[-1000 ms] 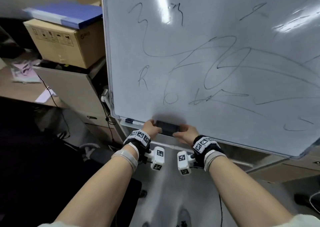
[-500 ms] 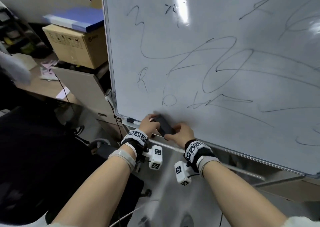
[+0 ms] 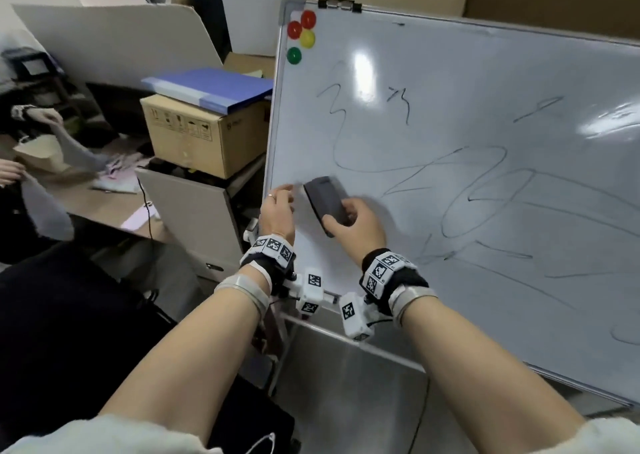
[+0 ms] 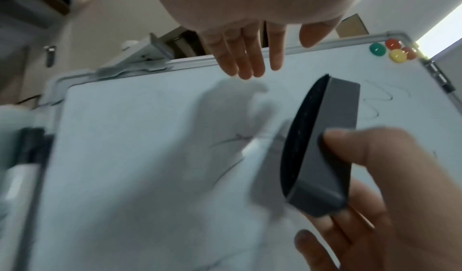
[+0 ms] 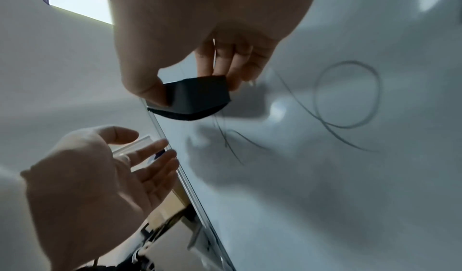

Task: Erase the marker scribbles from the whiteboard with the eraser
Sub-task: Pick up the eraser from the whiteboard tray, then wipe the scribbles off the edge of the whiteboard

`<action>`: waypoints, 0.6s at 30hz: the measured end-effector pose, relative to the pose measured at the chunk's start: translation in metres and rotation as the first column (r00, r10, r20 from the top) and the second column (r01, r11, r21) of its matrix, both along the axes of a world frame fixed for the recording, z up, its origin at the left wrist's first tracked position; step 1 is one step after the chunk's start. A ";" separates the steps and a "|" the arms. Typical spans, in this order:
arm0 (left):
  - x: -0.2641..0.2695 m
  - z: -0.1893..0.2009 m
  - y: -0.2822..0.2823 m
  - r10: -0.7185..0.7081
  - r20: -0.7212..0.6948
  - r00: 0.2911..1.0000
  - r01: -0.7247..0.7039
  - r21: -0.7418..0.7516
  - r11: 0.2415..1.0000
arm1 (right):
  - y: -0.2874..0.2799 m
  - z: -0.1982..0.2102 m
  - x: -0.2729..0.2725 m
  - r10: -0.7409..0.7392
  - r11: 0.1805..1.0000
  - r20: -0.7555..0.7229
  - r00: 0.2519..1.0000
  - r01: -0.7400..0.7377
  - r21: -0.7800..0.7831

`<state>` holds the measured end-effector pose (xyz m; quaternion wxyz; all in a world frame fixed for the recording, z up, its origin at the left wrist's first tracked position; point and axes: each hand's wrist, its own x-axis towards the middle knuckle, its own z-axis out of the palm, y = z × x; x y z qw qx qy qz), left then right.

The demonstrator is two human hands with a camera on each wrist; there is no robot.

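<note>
The whiteboard leans in front of me, covered with black marker scribbles. My right hand grips the lower end of the grey eraser between thumb and fingers and holds it at the board's lower left; its black felt face is turned toward the board. The eraser shows end-on under the thumb in the right wrist view. My left hand hovers just left of the eraser with straight fingers and holds nothing.
Coloured magnets sit in the board's top left corner. A marker lies in the tray at the board's bottom edge. Left of the board stand a cardboard box with a blue folder, and a cabinet. Another person's hands work at the far left.
Both hands rose from the tray up onto the board. The left hand let go of the eraser and opened; the right hand alone carries it. The head view tilted upward.
</note>
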<state>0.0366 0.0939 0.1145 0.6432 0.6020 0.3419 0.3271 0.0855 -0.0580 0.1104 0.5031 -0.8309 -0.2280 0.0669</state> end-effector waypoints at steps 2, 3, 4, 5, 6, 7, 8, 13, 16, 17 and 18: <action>0.008 0.017 0.025 0.034 -0.014 0.999 -0.032 0.101 0.994 | 0.016 0.015 0.009 -0.092 0.995 0.068 0.993 0.089 0.055; 0.014 0.027 0.037 0.047 -0.020 0.999 -0.044 0.139 0.989 | 0.022 0.021 0.014 -0.137 0.988 0.105 0.985 0.128 0.086; 0.022 0.036 0.049 0.062 -0.036 0.997 -0.055 0.176 0.983 | 0.026 0.028 0.018 -0.178 0.980 0.142 0.974 0.162 0.115; 0.031 0.045 0.059 0.078 -0.051 0.996 -0.065 0.215 0.975 | 0.029 0.036 0.021 -0.211 0.973 0.187 0.959 0.188 0.132; 0.039 0.054 0.066 0.091 -0.058 0.994 -0.074 0.247 0.966 | 0.031 0.046 0.024 -0.240 0.967 0.236 0.942 0.211 0.140; 0.046 0.062 0.073 0.098 -0.055 0.994 -0.080 0.268 0.960 | 0.031 0.055 0.027 -0.265 0.962 0.285 0.921 0.234 0.137; 0.055 0.069 0.077 0.094 -0.050 0.994 -0.076 0.281 0.957 | 0.032 0.064 0.031 -0.287 0.957 0.336 0.897 0.256 0.134; 0.098 0.097 0.085 0.048 -0.069 0.996 -0.025 0.301 0.953 | 0.033 0.094 0.060 -0.376 0.926 0.496 0.783 0.340 0.165; 0.112 0.104 0.087 0.015 -0.118 0.993 0.011 0.225 0.974 | 0.037 0.112 0.079 -0.386 0.918 0.585 0.713 0.360 0.166; 0.113 0.104 0.087 0.025 -0.129 0.991 0.003 0.214 0.977 | 0.039 0.116 0.084 -0.386 0.915 0.609 0.693 0.371 0.158; 0.113 0.103 0.087 0.043 -0.141 0.989 -0.011 0.223 0.975 | 0.042 0.121 0.090 -0.389 0.910 0.634 0.668 0.385 0.152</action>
